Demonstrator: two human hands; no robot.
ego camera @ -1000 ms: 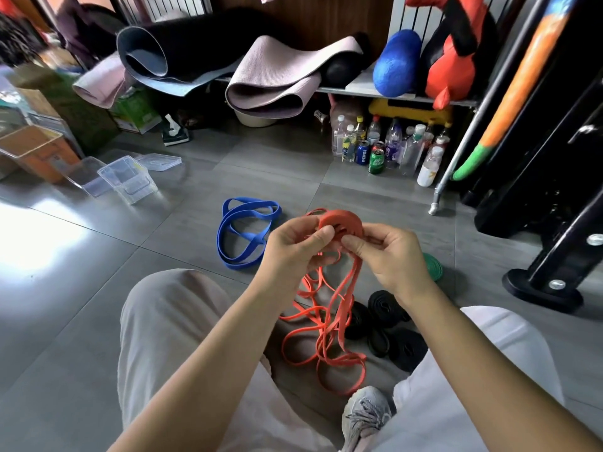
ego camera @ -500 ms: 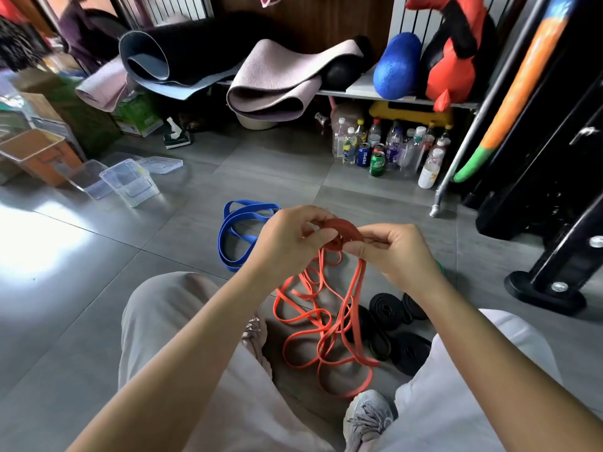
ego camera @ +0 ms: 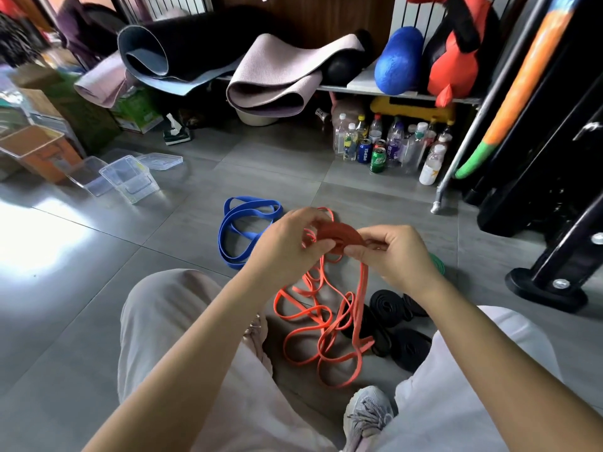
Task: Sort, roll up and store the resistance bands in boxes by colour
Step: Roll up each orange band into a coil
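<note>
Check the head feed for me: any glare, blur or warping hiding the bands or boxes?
Head view: bright glare whites out the floor at left, just short of the clear boxes. The top-left corner is smeared, and wide-lens distortion tilts the grey pole at right. The left hand, right hand and the orange band they hold are sharp, as is the blue band.

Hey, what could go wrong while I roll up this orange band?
The half-wound orange roll is pinched only between the left hand and right hand; a slip could let it spring loose. Its loose tail lies in crossed loops and may snag, or drag the black rolls beside it.
</note>
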